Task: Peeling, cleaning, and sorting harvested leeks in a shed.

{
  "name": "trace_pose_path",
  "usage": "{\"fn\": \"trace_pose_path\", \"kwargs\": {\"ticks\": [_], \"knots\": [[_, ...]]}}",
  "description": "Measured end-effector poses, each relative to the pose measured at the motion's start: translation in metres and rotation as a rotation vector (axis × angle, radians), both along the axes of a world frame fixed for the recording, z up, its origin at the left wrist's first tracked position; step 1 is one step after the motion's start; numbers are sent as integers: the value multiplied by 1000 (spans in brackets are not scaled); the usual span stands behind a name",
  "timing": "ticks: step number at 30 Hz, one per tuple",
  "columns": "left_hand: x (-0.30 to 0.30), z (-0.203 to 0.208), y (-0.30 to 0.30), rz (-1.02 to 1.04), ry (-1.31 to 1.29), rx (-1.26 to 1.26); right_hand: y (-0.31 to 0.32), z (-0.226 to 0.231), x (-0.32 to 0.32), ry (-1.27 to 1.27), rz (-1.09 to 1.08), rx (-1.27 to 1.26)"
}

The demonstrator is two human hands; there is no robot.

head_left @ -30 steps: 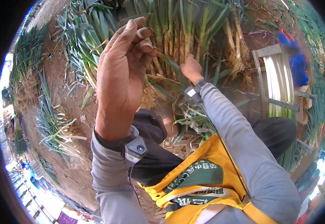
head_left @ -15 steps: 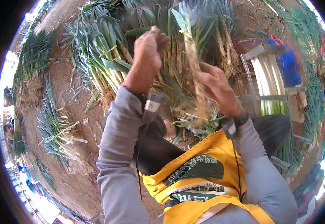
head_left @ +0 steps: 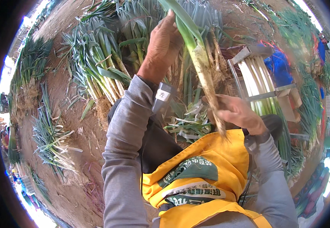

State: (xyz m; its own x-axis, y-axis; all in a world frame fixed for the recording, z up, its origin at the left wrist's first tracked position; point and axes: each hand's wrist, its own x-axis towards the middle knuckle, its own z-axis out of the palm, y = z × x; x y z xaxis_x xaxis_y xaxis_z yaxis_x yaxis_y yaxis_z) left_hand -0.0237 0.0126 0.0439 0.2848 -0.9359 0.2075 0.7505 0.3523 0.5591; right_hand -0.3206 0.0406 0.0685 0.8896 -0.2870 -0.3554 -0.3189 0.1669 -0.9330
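A leek (head_left: 201, 64) with green leaves, a pale stem and a soil-stained lower end slants in front of me. My left hand (head_left: 164, 47) is closed on its leafy upper part, with the thumb up and the other fingers partly hidden. Lower down, my right hand (head_left: 242, 114) has its fingers closed around the brown stem just above the roots. The root tip hangs over my yellow apron (head_left: 225, 152). Beneath the leek lies a heap of stripped leaves and peelings (head_left: 191, 123).
Bundles of unpeeled leeks (head_left: 100, 68) stand ahead on the soil. At my right, a metal rack (head_left: 256, 51) holds several cleaned white leeks (head_left: 253, 76), beside a blue bag (head_left: 278, 68). A loose pile of leeks (head_left: 55, 140) lies to the left; more green bunches (head_left: 313, 98) line the far right.
The left hand, apart from the leek before, has risen and taken hold of its green part. My right hand has shifted right and down toward the roots, and the leek tilts more.
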Motion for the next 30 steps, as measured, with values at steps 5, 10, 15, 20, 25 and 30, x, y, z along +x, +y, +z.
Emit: {"fn": "trace_pose_path", "kwargs": {"ticks": [5, 10, 15, 20, 25, 30], "knots": [[8, 18, 18, 14, -130, 67, -6, -55, 50, -117, -231, -648], [43, -3, 9, 100, 33, 2, -31, -26, 139, -300, -483, -646], [92, -2, 56, 268, -204, 90, -12, -50, 157, -238, -498, -670], [88, 18, 68, 550, -164, 134, -7, -203, 59, 242, -386, -447], [81, 7, 65, 549, -79, 42, 20, -237, 55, 604, 333, -869], [41, 9, 49, 402, -84, 22, -48, -146, 138, -392, -360, -743]]}}
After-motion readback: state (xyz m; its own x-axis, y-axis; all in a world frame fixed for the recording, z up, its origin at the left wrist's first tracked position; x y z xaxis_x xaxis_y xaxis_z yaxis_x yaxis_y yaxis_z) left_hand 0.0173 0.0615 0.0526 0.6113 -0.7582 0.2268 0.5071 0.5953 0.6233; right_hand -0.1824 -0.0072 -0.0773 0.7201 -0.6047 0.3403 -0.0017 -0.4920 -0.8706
